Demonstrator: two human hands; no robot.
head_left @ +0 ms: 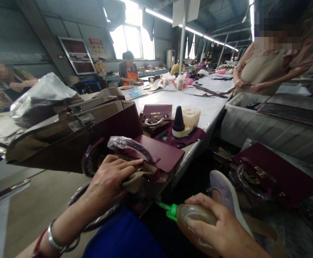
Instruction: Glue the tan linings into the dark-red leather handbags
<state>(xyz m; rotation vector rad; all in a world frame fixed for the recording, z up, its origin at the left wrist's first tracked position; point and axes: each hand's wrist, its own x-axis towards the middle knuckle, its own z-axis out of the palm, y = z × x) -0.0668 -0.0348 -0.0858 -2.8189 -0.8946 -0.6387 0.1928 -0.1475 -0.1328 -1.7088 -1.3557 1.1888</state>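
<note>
A maroon handbag [168, 152] with plastic-wrapped handles lies on the near edge of the work table. My left hand [112, 174] grips its tan lining at the opening, the fingers pressed together over the cloth and the thumb hidden. In my right hand [221, 225] is a squeeze bottle [191, 220] of brownish liquid, my fingers wrapped round it. Its green nozzle points left toward the underside of the handbag, just below the lining. Whether the tip touches the bag I cannot tell.
Left stands a row of larger maroon bags [113, 125]. Behind the handbag are a smaller bag [156, 114] and a black cone [178, 120] on a cream container. At right, another maroon bag [277, 172] lies below a white bin [253, 118]. A co-worker [266, 68] stands beyond.
</note>
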